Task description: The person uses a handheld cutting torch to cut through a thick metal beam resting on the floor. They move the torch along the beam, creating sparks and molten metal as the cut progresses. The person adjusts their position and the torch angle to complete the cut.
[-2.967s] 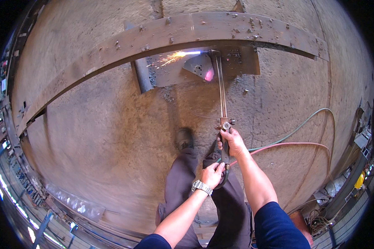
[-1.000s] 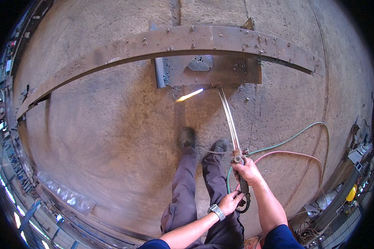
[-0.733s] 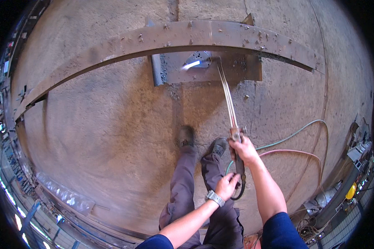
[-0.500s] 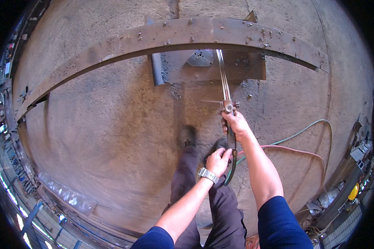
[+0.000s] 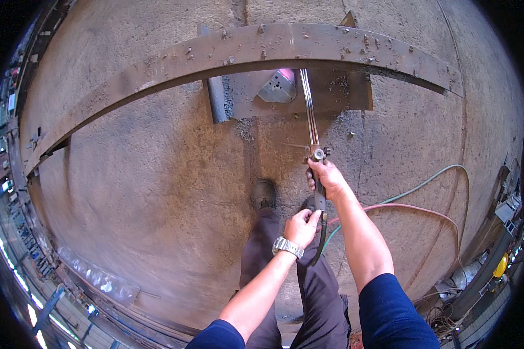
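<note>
A cutting torch (image 5: 311,116) with long slim metal tubes points away from me. My right hand (image 5: 326,177) is closed around its handle, just behind the valve knobs. My left hand (image 5: 303,228), with a silver watch on the wrist, pinches the rear end of the handle by the hose fitting. The torch's far end is hidden under a long rusty steel beam (image 5: 174,61). Left of the tubes, a grey metal plate with small holes (image 5: 278,87) lies tilted on a wider dark steel plate (image 5: 326,96). A pink patch shows at its upper corner.
Green (image 5: 413,189) and red (image 5: 416,206) hoses run over the concrete floor to the right. A short rounded bar (image 5: 216,102) stands at the dark plate's left end. My shoes (image 5: 264,193) are below the torch. Metal stock (image 5: 96,276) lies lower left.
The grey plate with holes has turned and shifted slightly left, and a pink patch now shows at its upper corner. Both hands stay on the torch, nearly unmoved.
</note>
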`<move>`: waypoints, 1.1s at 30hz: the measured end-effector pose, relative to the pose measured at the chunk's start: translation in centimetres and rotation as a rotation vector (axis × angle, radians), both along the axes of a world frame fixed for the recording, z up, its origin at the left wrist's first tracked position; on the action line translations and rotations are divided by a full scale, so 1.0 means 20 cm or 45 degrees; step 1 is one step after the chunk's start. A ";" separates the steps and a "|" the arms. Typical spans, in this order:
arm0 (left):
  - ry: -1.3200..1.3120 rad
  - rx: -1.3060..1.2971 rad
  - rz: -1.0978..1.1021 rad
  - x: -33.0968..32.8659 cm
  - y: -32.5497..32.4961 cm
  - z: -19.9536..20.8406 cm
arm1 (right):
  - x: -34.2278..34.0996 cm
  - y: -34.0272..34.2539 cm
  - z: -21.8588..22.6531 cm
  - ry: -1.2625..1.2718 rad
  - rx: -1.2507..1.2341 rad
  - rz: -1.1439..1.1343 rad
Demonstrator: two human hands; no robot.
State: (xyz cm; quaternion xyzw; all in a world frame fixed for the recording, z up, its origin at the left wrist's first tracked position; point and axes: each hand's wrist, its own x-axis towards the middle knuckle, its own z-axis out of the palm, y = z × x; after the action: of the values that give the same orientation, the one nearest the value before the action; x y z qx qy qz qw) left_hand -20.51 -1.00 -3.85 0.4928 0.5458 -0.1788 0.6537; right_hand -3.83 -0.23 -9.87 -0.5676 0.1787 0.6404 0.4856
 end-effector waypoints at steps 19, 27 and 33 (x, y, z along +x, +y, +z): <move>-0.015 -0.142 -0.065 -0.12 -0.27 0.10 | -0.10 -0.33 0.13 0.045 -0.096 -0.106; -0.060 -0.196 0.024 -0.09 -0.23 0.08 | -0.06 -0.24 0.11 0.034 -0.045 -0.009; 0.020 -0.183 -0.005 -0.05 -0.07 0.25 | -0.11 -0.09 0.15 -0.031 -0.056 0.200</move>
State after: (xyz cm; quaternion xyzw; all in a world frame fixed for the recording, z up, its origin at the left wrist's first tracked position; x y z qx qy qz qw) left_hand -21.46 -2.34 1.12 0.4444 0.5356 -0.2225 0.6827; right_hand -6.06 -2.11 -6.89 -0.5981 0.1417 0.6656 0.4234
